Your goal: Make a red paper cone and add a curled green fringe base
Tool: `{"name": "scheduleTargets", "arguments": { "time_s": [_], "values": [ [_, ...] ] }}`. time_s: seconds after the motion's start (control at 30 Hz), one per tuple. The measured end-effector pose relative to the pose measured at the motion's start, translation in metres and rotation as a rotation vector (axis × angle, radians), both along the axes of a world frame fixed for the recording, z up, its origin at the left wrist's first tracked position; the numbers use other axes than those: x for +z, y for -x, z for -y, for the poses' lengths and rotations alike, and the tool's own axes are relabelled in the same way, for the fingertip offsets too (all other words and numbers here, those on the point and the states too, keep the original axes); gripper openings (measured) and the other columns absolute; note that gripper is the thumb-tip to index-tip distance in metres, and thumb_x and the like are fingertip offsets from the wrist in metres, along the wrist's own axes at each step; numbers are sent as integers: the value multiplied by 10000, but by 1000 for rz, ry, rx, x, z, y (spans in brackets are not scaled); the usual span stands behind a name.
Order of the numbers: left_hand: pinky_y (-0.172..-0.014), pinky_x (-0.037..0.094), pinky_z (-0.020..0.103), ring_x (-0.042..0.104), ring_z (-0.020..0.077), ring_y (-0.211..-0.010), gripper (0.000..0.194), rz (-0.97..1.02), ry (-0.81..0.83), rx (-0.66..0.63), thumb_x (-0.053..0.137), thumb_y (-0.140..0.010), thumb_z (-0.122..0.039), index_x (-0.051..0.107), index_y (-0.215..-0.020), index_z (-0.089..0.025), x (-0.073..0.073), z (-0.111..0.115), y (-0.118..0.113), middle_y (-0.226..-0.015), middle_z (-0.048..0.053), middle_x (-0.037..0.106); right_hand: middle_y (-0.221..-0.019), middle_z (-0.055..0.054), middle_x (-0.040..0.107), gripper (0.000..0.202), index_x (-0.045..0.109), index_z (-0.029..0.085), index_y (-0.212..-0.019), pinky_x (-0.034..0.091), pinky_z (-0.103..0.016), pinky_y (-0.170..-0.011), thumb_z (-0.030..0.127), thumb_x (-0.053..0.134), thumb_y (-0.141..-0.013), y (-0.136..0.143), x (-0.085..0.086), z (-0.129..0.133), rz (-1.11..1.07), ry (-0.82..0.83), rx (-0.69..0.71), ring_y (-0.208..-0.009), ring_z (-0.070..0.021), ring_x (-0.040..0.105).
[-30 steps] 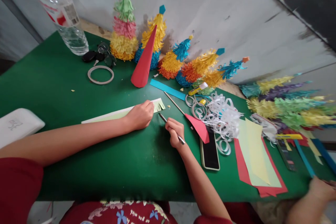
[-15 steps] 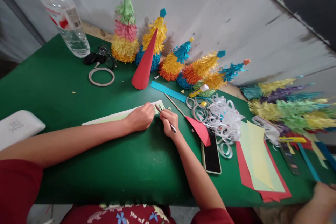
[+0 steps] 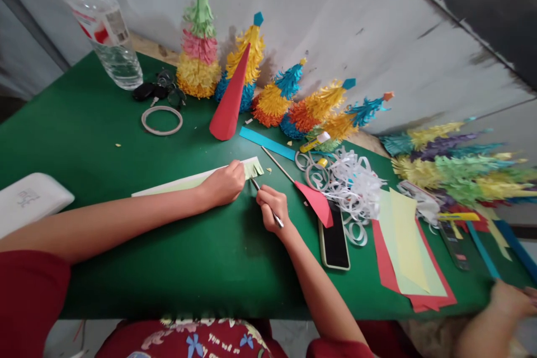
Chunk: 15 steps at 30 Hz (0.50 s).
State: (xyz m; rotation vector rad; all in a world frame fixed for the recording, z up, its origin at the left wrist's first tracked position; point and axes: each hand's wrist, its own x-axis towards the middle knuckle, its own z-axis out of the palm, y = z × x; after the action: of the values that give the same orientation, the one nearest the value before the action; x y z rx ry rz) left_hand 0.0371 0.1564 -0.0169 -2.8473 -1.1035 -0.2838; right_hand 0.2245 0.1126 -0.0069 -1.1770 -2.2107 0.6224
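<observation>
One green table point(image 3: 188, 274), grey wall point(image 3: 335, 11) at twelve o'clock, is carrying a pale-green strip point(image 3: 253, 168); bunched left fingers point(image 3: 237, 173) are holding it, right fingers point(image 3: 266, 201) gripping a slim tool point(image 3: 277, 220) at its five o'clock.

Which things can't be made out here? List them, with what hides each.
All in the head view:
Fingertips of the left hand: curled out of sight.
Middle of the slim tool: behind the grip of the right hand.
Top of the plastic bottle: past the upper edge.
Upper end of the smartphone: under red paper.
Co-worker's hand: blurred.
</observation>
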Motion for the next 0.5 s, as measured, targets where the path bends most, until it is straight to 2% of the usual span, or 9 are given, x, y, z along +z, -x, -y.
{"name": "scheduleTargets", "arguments": {
  "time_s": [0.13, 0.27, 0.4, 0.5],
  "values": [
    [-888, 451, 377, 544, 288, -1031, 271, 22, 30, 1, 461, -857, -157, 637, -990, 2, 3, 1, 0, -1029, 230, 630, -602, 13, 350, 133, 339, 221, -635, 272, -282, -524, 175, 349, -759, -4, 0, 7, -8, 19, -4, -511, -138, 344],
    [-915, 446, 374, 530, 284, -1064, 287, 73, 87, 19, 486, -804, -105, 623, -1031, 6, 7, 4, -1, -1061, 232, 618, -579, 10, 348, 187, 329, 221, -605, 267, -286, -523, 195, 341, -789, -7, -4, 6, -146, 35, -41, -513, -141, 345],
    [-929, 455, 374, 518, 266, -1098, 371, 150, 135, 49, 485, -755, -48, 592, -1109, -25, 5, 2, -2, -1104, 200, 612, -553, 8, 348, 243, 322, 223, -572, 264, -289, -522, 216, 341, -814, -9, -10, -3, -305, 10, -121, -512, -145, 351],
    [-925, 462, 386, 524, 258, -1093, 369, 197, 124, 58, 460, -789, -53, 573, -1140, -40, 2, -1, -2, -1141, 194, 600, -558, 11, 358, 241, 347, 223, -586, 278, -288, -534, 220, 344, -827, -4, -11, -18, -293, 2, -120, -520, -145, 361]
  ]
}}
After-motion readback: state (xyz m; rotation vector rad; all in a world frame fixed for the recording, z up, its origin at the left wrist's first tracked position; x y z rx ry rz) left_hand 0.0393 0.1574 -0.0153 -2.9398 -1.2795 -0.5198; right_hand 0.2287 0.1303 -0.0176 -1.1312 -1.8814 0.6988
